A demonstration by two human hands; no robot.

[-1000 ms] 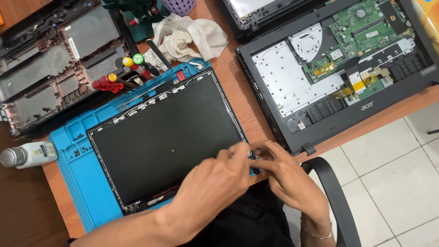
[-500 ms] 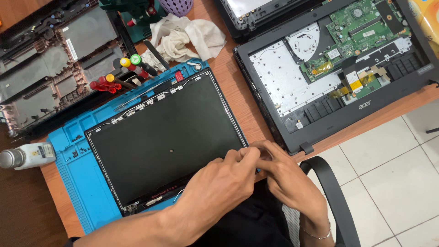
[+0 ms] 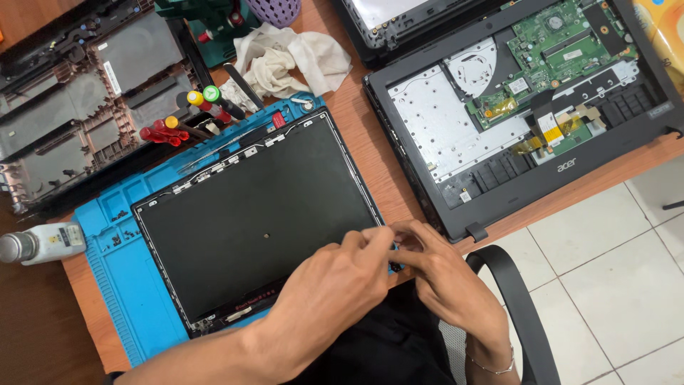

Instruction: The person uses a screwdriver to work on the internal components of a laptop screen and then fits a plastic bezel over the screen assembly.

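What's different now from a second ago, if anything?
Hardly anything. Both hands, left hand and right hand, are pinching at the same near corner of the black laptop screen panel as before; the fingers only shifted slightly. The panel, blue mat, screwdrivers and open laptop stayed put.

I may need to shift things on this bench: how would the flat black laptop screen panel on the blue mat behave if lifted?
The screen panel looks thin and broad, so it probably flexes and could crack if raised by one corner. It seems light for its area. The blue mat probably grips it, so pushing may drag rather than slide.
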